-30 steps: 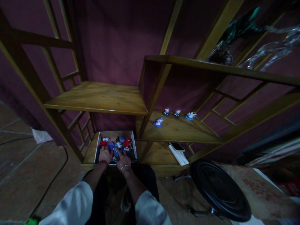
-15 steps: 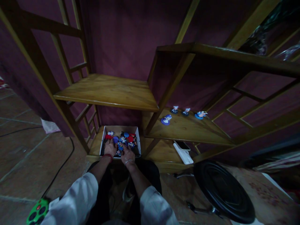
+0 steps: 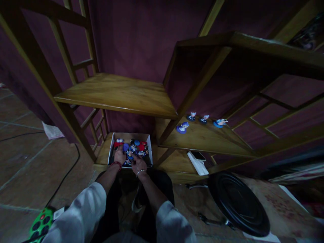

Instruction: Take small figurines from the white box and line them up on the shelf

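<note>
A shallow white-edged box (image 3: 151, 148) on the low shelf holds several small figurines with coloured round bases. My left hand (image 3: 119, 156), with a red bead bracelet at its wrist, reaches into the left part of the box. Its fingers stretch beside a purple round base (image 3: 126, 147) and seem to hold nothing. On the right, my right hand (image 3: 138, 164) wears a silvery bangle. Its fingers close at a blue-and-white figurine (image 3: 130, 155) between the hands; the exact grip is too small to see clearly. A white-haired figurine (image 3: 119, 140) lies near the back left corner.
On the right shelf (image 3: 210, 141) stand several figurines, one with a purple base (image 3: 182, 128). Below it lie a white object (image 3: 198, 163) and a phone (image 3: 198, 156). A black round stool seat (image 3: 239, 204) is at right, a green power strip (image 3: 40, 224) at lower left.
The view has shifted slightly. Both hands stay in the box; the right hand's fingers have drawn in a little at the blue-and-white figurine. The figurines on the right shelf stand as before.
</note>
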Demonstrator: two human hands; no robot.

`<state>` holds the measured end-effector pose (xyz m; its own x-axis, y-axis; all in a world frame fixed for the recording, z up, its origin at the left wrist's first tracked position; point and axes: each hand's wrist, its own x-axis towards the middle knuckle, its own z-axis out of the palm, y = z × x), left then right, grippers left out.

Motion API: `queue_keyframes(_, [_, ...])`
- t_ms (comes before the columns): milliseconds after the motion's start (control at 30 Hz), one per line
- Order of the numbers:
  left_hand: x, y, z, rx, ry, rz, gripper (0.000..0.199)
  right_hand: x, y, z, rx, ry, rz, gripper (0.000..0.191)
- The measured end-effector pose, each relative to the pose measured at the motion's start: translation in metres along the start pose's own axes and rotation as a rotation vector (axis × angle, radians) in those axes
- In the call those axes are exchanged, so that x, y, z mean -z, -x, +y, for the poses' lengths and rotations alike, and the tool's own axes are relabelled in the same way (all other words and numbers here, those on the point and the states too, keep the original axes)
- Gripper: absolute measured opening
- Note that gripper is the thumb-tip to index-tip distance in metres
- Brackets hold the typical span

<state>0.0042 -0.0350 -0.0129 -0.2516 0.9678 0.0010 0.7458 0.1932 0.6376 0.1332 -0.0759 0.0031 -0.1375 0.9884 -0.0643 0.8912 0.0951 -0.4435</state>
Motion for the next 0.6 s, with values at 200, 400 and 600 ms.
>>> queue_keyframes(200, [0.001,0.001,-0.001,0.016,-0.003,-0.018,0.048,0.016,-0.01,0.014,-0.085,-0.032,0.227,0.036])
queue_keyframes(400, [0.0,0.001,-0.002,-0.025,0.01,-0.026,0.051,0.029,-0.018,0.03,-0.141,0.098,0.049,0.035])
queue_keyframes(600, [-0.002,0.0,-0.002,-0.025,-0.01,-0.011,0.049,0.025,-0.014,0.036,-0.124,-0.004,0.049,0.032])
